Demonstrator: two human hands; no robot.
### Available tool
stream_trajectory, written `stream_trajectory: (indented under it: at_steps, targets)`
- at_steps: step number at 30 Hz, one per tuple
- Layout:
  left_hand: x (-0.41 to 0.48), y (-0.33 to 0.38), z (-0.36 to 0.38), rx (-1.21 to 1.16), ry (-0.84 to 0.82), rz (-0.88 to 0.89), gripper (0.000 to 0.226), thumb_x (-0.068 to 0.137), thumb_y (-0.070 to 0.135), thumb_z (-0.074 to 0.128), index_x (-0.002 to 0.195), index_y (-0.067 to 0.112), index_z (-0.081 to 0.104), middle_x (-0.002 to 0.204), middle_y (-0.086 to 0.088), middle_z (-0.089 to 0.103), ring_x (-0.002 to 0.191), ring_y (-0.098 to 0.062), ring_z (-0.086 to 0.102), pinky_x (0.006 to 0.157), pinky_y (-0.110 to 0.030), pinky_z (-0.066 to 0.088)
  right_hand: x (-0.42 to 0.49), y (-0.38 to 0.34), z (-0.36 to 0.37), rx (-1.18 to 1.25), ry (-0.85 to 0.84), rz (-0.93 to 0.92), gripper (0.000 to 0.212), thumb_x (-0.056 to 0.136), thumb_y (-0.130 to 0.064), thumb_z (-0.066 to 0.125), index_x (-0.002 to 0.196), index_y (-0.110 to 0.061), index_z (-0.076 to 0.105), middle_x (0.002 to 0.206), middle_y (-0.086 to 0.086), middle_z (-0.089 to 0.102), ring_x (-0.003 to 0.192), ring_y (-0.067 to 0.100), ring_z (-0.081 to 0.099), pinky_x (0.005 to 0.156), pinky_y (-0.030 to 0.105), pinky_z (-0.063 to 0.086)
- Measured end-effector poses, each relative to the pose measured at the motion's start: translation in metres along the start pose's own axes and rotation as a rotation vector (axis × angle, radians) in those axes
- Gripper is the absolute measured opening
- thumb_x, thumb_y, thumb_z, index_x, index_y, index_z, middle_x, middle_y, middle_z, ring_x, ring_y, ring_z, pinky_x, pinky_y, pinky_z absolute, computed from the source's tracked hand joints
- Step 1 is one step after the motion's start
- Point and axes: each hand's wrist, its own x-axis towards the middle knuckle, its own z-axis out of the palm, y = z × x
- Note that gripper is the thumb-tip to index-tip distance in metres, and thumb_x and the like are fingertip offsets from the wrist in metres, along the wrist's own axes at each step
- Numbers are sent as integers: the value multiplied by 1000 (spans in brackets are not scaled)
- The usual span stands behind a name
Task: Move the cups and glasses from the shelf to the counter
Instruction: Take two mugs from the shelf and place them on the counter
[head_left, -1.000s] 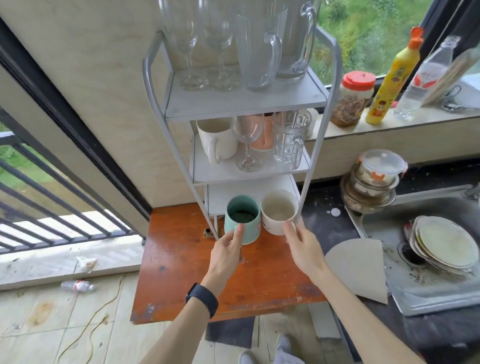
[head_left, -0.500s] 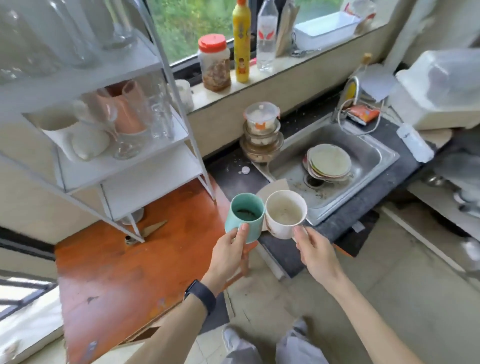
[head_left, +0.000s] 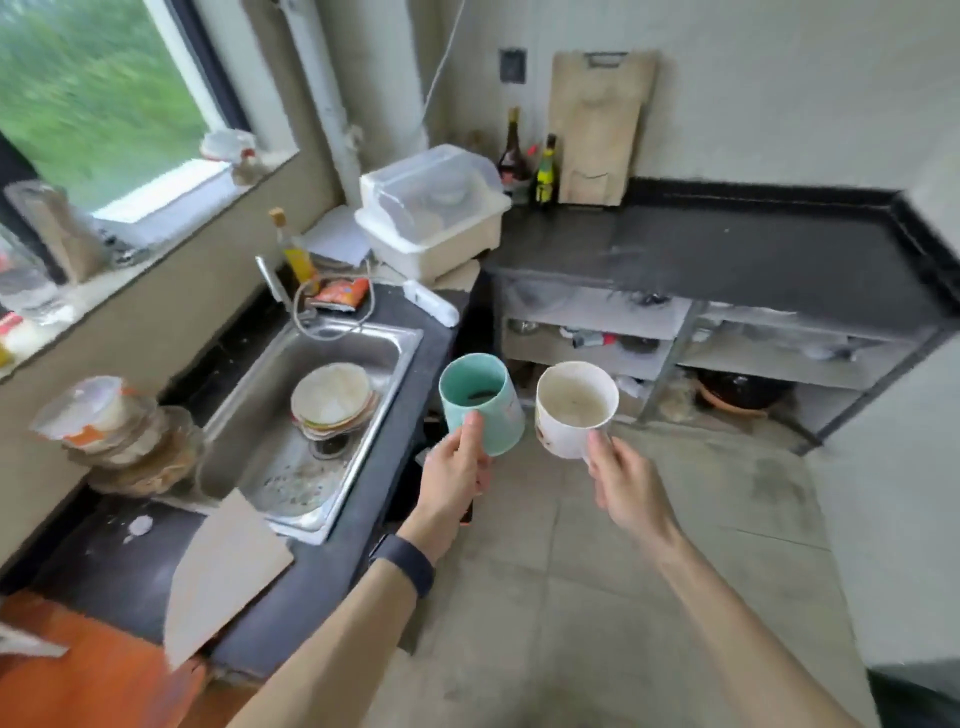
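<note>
A teal cup (head_left: 480, 402) is gripped by the left hand (head_left: 457, 467) at the centre of the frame. The thumb is laid on the cup's near wall, and the other fingers are hidden behind it. Just to its right, a white cup (head_left: 574, 408) is held by the right hand (head_left: 623, 483), with the thumb pressed near the rim; the rest of that grasp is hidden. Both cups are held in the air above the tiled floor (head_left: 623, 597), close together but not touching, mouths up. A dark residue is seen in the teal one. A dark wristband (head_left: 405, 561) is worn on the left wrist. The black counter (head_left: 727, 254) is seen at the upper right, well apart from the cups, with a wooden cutting board (head_left: 597, 124) leaned on the wall behind it. At the left, a steel sink (head_left: 270, 467) is seen, with a stack of plates (head_left: 332, 397) lying in it.
</note>
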Motion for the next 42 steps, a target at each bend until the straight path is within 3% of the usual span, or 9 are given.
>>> stream_trajectory:
  at_steps: [5,10,18,21,28,33,37,42]
  targets:
    - [46,44,122,43,-162,107,45,97,54,50,66,22,57,64,0,51,50,-14,41,49,-24,38,55,5,-113,11,194,11,44,104,-43,48,65,-22,45,51,-16,46,57,15,39,61,34,34]
    - [101,75,220,106,-294,169,47,95,59,50,60,31,65,58,9,55,48,-8,49,48,-23,46,109,10,-201,84,340,8,43,104,-42,47,65,-25,41,56,-14,38,58,17,33,63,41,29]
    - [227,117,358,171,-426,200,45,94,64,47,84,26,69,76,-2,59,51,-9,55,53,-22,52,228,-8,-300,157,517,54,46,100,-52,48,63,-26,41,57,-14,37,53,12,29,59,38,24]
    - [272,138,403,185,-493,196,46,94,63,47,84,24,69,75,-3,57,55,-12,55,53,-23,51,271,-13,-331,225,541,58,48,99,-54,50,57,-31,44,58,-14,32,51,12,23,56,38,18]
    - [361,179,508,196,-574,210,52,92,62,50,82,15,68,66,-1,54,49,-8,52,50,-22,49,370,-10,-397,121,655,120,47,97,-58,46,56,-37,52,51,-19,44,48,6,38,53,30,31]
    - [420,199,588,248,-579,220,46,93,64,48,86,25,71,71,0,58,50,-7,57,56,-25,55,456,-6,-456,86,677,135,45,89,-67,43,58,-35,51,52,-19,46,59,16,40,62,37,33]
    - [468,211,651,275,-557,241,49,91,66,48,82,23,70,72,0,59,52,-8,60,57,-26,55,526,3,-507,114,652,127,46,88,-68,42,56,-36,52,50,-20,48,48,6,39,54,31,30]
    - [518,229,736,298,-504,217,53,92,66,48,76,17,63,72,0,60,52,-8,61,56,-23,54,610,15,-577,123,604,137,47,93,-62,44,56,-33,50,52,-18,45,44,7,33,51,31,30]
